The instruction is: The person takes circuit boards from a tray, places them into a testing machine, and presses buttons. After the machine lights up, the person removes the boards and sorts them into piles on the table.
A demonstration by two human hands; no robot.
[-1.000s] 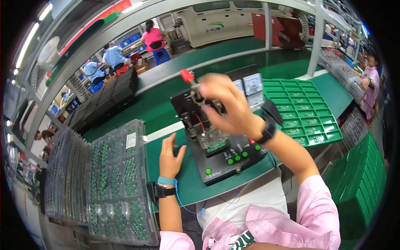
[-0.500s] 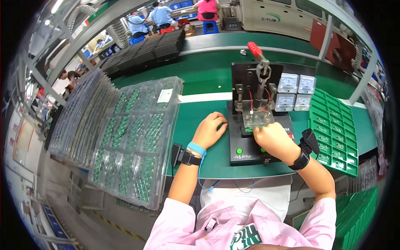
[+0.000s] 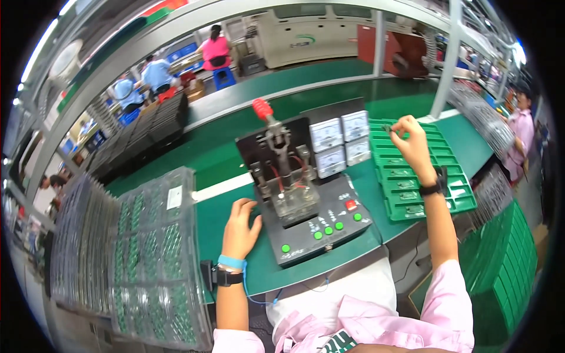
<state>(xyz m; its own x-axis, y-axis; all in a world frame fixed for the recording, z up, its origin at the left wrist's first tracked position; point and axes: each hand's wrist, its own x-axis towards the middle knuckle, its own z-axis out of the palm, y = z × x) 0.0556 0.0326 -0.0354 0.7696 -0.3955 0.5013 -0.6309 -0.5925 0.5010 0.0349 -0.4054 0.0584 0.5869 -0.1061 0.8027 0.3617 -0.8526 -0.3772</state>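
Note:
Over the green compartment tray [image 3: 435, 167], my right hand [image 3: 410, 143] pinches a small dark circuit board [image 3: 386, 128] near the tray's far left corner. My left hand [image 3: 240, 228] lies on the green bench, holding nothing, thumb apart from the fingers, just left of the test fixture. That test fixture [image 3: 303, 235] is a black box with green buttons, a clear press plate [image 3: 294, 203] and a toggle clamp with a raised red handle [image 3: 262, 109]. Several small boards [image 3: 406, 185] lie in the tray's slots.
Clear blister trays of green boards [image 3: 150, 247] stand at the left, beside a stack of similar trays [image 3: 79, 241]. Four-sided panel meters [image 3: 327, 136] stand behind the fixture. Black trays [image 3: 141, 132] line the far left. Green trays [image 3: 500, 265] stack at lower right. Co-workers [image 3: 215, 50] sit beyond.
My right hand has moved from the fixture's press area to the green tray at the right, with a small board in its fingers. The view has turned right; my left hand stays beside the fixture.

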